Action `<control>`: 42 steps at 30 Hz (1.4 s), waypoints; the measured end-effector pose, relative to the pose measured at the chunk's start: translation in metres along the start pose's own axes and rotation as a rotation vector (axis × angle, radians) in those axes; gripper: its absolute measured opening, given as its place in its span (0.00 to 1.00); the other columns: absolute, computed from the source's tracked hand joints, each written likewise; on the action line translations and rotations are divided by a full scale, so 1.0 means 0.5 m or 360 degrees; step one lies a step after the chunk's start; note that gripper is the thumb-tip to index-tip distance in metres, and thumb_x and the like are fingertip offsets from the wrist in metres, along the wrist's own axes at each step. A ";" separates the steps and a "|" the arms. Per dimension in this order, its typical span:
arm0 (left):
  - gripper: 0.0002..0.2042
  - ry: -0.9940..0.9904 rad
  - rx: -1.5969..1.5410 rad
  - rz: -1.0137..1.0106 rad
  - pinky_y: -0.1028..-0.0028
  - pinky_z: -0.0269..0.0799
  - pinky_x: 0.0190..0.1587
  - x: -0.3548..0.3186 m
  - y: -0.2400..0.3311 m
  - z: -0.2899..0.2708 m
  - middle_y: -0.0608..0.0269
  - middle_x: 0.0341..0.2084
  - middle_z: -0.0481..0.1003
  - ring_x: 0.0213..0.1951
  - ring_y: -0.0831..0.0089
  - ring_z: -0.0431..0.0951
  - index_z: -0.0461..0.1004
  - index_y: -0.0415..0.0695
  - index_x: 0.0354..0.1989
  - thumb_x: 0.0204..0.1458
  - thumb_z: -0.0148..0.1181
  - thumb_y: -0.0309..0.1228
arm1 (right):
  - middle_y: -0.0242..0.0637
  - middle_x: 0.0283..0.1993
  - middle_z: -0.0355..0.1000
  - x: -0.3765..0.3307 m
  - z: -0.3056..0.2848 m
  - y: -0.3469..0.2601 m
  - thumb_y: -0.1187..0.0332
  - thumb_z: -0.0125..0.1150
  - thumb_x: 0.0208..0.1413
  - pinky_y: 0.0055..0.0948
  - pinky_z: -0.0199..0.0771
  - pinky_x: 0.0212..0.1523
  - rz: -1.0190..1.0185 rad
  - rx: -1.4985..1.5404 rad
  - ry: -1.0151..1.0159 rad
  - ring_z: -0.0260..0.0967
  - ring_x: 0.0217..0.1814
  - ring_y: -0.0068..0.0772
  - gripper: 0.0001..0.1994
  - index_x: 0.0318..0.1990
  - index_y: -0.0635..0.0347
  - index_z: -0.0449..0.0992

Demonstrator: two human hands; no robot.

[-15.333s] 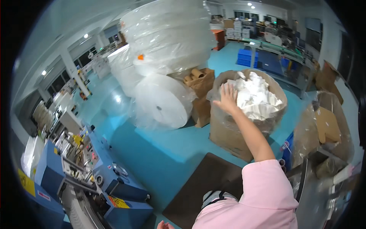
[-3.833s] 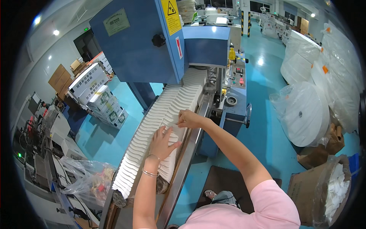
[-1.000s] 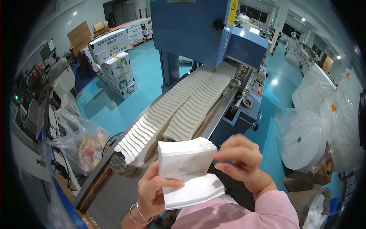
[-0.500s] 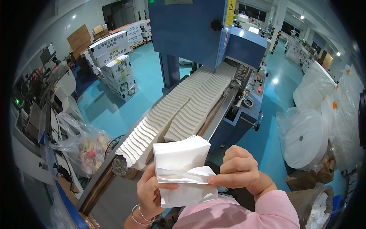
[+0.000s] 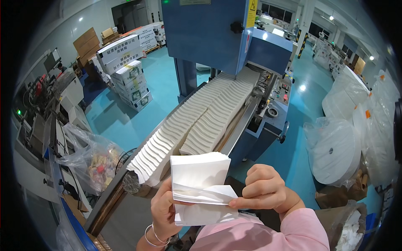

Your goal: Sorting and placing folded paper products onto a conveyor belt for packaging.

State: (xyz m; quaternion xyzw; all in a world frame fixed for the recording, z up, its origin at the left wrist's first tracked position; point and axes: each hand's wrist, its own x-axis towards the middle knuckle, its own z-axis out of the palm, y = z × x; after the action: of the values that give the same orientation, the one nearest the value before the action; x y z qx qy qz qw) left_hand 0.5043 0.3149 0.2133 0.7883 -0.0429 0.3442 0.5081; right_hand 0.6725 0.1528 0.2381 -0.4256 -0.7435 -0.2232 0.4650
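A stack of white folded paper napkins is held up in front of me, fanned apart at a fold across its middle. My left hand is closed round its left edge, the fingers running behind and into the fold. On the right, my right hand pinches the corner of the folded layers between thumb and curled fingers. Beyond the stack, two long rows of white folded napkins lie side by side on the machine's sloping outfeed bed, running up under the blue machine housing.
Knobs and buttons sit on the machine's side panel. Large white paper rolls in plastic stand at the right. White cartons are stacked at the far left. A clear plastic bag of scraps lies left of the bed.
The napkin stack's top edge has dropped slightly and evened out. The folded layers at my right fingertips have shifted a little downward. Both hands keep their hold.
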 end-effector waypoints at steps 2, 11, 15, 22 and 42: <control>0.10 0.0050 -0.0009 -0.0080 0.75 0.73 0.39 -0.004 0.004 0.004 0.41 0.46 0.66 0.43 0.65 0.75 0.72 0.35 0.28 0.38 0.66 0.22 | 0.29 0.24 0.65 0.000 0.004 0.002 0.73 0.59 0.37 0.21 0.58 0.21 -0.0025 0.0009 0.0021 0.61 0.25 0.25 0.08 0.28 0.60 0.79; 0.11 -0.0015 -0.0104 -0.0080 0.75 0.72 0.41 -0.006 -0.002 -0.005 0.42 0.46 0.66 0.44 0.65 0.74 0.71 0.35 0.28 0.36 0.67 0.20 | 0.28 0.24 0.65 0.001 0.005 0.002 0.72 0.60 0.36 0.21 0.57 0.22 -0.0030 -0.0049 0.0030 0.61 0.25 0.24 0.08 0.28 0.59 0.79; 0.11 -0.0004 -0.0176 -0.0086 0.75 0.71 0.41 -0.007 -0.003 -0.004 0.43 0.46 0.66 0.44 0.66 0.73 0.71 0.36 0.28 0.36 0.67 0.20 | 0.28 0.24 0.65 0.000 0.003 0.001 0.72 0.60 0.36 0.21 0.58 0.22 -0.0033 -0.0063 0.0014 0.61 0.25 0.25 0.08 0.28 0.59 0.78; 0.11 0.0139 -0.0108 -0.0133 0.77 0.71 0.37 -0.006 -0.003 0.005 0.41 0.46 0.67 0.40 0.68 0.75 0.69 0.35 0.25 0.37 0.67 0.23 | 0.26 0.26 0.65 0.004 0.005 -0.001 0.74 0.68 0.38 0.26 0.69 0.29 0.0209 0.0248 -0.0098 0.68 0.31 0.26 0.06 0.27 0.56 0.78; 0.16 0.0198 0.0481 0.0195 0.71 0.71 0.42 -0.023 -0.020 0.017 0.37 0.47 0.66 0.45 0.57 0.74 0.68 0.43 0.35 0.39 0.68 0.28 | 0.30 0.32 0.70 -0.009 0.010 -0.005 0.72 0.67 0.37 0.25 0.58 0.31 0.0217 -0.0145 -0.0015 0.65 0.34 0.29 0.08 0.30 0.54 0.79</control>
State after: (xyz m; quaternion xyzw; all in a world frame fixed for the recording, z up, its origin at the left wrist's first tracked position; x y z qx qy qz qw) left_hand 0.5039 0.3092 0.1968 0.8288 -0.0070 0.4252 0.3637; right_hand 0.6686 0.1532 0.2320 -0.4971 -0.7040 -0.2226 0.4558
